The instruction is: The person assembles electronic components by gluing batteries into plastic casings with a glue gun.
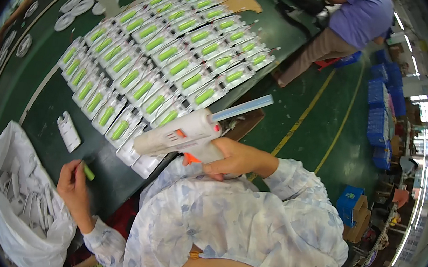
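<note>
My right hand (pixel 232 159) is out in front of me, its fingers (pixel 214 170) curled in a firm grip, the wrist (pixel 267 165) bare beyond the sleeve cuff. That forearm (pixel 292 179) comes in from my right and points inward, the elbow bent. My left hand (pixel 73 184) is lower and off to my left, fingers bent and tips drawn together in a light pinch. Its wrist (pixel 86 220) slants up and outward from the sleeved left forearm (pixel 104 241).

Tube lights (pixel 408 43) and windows (pixel 426 110) are glaring at right; fisheye distortion is bending straight edges near the blackened rim.
</note>
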{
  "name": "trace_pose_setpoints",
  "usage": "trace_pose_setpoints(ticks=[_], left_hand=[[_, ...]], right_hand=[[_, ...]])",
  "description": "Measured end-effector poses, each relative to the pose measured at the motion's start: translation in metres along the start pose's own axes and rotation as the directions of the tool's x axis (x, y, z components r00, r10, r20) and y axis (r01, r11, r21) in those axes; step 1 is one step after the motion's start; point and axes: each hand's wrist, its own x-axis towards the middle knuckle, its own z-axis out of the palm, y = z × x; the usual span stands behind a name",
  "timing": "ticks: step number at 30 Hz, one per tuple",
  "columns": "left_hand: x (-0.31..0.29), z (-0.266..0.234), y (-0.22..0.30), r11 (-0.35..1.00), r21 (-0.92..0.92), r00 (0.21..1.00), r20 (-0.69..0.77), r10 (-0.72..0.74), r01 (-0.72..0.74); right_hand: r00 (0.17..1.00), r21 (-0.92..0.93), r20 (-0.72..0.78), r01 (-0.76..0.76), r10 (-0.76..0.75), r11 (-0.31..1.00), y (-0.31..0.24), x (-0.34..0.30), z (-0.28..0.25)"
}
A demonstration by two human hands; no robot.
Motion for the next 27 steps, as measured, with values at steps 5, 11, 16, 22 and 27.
trace_pose_setpoints(ticks=[5, 11, 16, 22, 27], left_hand=[[0.030, 0.037, 0.055, 0.936, -0.114, 0.935, 0.090, 0.343, -0.333], [0.039, 0.069, 0.075, 0.883, -0.086, 0.842, 0.272, 0.466, -0.461], [0.037, 0.085, 0.077, 0.856, -0.009, 0.801, 0.345, 0.488, -0.518], [0.042, 0.105, 0.068, 0.751, 0.103, 0.740, 0.301, 0.602, -0.653], [0.042, 0.111, 0.067, 0.722, 0.131, 0.727, 0.257, 0.637, -0.679]], right_hand=[[0.994, 0.076, -0.057, 0.096, -0.092, 0.992, 0.012, -0.013, -0.011], [0.995, 0.054, -0.065, 0.080, -0.077, 0.995, 0.009, -0.015, -0.012], [0.995, 0.058, -0.077, 0.069, -0.065, 0.996, 0.011, -0.018, -0.009], [0.990, 0.086, -0.112, 0.099, -0.089, 0.991, 0.015, -0.022, -0.007], [0.991, 0.077, -0.108, 0.089, -0.080, 0.993, 0.016, -0.023, -0.011]])
